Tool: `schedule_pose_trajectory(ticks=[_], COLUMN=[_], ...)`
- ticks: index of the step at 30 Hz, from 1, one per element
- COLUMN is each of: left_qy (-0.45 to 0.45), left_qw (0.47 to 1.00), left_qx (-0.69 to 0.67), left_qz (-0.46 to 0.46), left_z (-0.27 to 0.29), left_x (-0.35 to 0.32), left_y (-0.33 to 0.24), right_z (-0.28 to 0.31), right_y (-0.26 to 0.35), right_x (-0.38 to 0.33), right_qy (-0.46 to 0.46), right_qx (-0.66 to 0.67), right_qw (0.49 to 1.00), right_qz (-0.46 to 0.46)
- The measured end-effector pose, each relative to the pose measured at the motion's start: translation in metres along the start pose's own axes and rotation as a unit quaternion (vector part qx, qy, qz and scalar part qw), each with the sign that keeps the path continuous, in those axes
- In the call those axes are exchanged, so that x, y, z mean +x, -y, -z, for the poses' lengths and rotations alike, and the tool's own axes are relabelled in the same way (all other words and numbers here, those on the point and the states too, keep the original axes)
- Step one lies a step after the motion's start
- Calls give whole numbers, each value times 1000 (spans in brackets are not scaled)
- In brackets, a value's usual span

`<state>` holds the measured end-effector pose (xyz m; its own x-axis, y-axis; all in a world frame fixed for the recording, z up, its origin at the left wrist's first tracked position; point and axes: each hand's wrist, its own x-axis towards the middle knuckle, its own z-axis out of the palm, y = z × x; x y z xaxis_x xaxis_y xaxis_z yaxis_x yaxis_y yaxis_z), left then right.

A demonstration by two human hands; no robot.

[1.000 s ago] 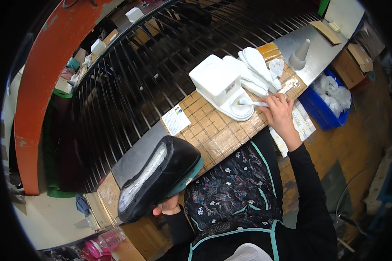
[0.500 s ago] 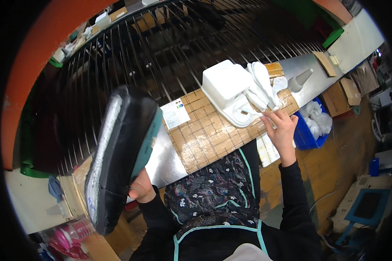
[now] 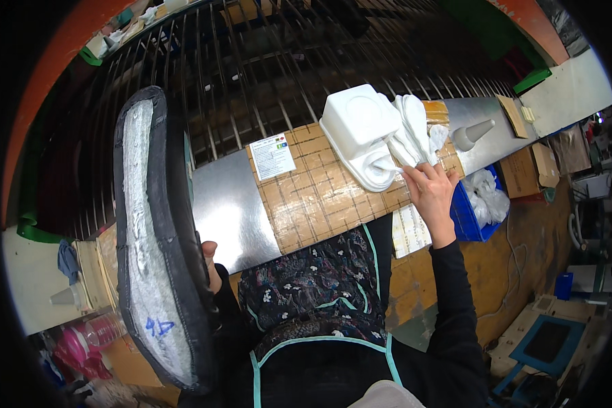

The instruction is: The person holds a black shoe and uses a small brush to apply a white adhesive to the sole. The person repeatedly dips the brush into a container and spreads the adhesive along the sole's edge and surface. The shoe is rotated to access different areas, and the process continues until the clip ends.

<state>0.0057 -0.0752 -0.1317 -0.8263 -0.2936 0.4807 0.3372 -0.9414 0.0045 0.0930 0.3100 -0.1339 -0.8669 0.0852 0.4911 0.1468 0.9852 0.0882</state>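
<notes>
My left hand point(image 3: 213, 266) grips a black shoe upper point(image 3: 173, 224) from its near right side. Only the thumb and part of the palm show; the other fingers are hidden behind it. The shoe stands up lengthwise, its pale, rough underside point(image 3: 139, 204) facing left, with blue handwriting near the lower end. My right hand point(image 3: 431, 197) pinches the end of a white cloth point(image 3: 385, 163) at the open front of a white plastic container point(image 3: 360, 126). A stack of white shoe-shaped pieces point(image 3: 409, 126) lies against the container, just beyond my fingers.
The container stands on a taped cardboard sheet point(image 3: 313, 211) over a metal ledge point(image 3: 228, 211). A grey cone point(image 3: 472, 134) lies at the right. Beyond runs a rack of metal rods point(image 3: 251, 102). Below the ledge sits a blue bin point(image 3: 466, 214) with crumpled white material.
My left hand has turned the shoe, bringing its pale underside into fuller view; the teal last barely shows now. My right hand stays at the container, its fingers bent more over the cloth.
</notes>
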Motion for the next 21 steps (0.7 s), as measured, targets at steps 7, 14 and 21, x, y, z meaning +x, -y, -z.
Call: schedule_pose_trajectory(ticks=[7, 14, 21], left_qy=[86, 175, 241], left_qw=[950, 843, 840], left_qx=[299, 496, 481], left_qz=[-36, -112, -70], left_z=[-30, -40, 17], left_x=[-3, -7, -28], left_y=[20, 51, 74], right_z=[-6, -27, 0], right_y=[-23, -43, -8], right_x=[-4, -23, -19], right_qy=[107, 210, 77], right_qx=[187, 559, 511], right_qw=[972, 744, 803], right_qz=[-96, -299, -298])
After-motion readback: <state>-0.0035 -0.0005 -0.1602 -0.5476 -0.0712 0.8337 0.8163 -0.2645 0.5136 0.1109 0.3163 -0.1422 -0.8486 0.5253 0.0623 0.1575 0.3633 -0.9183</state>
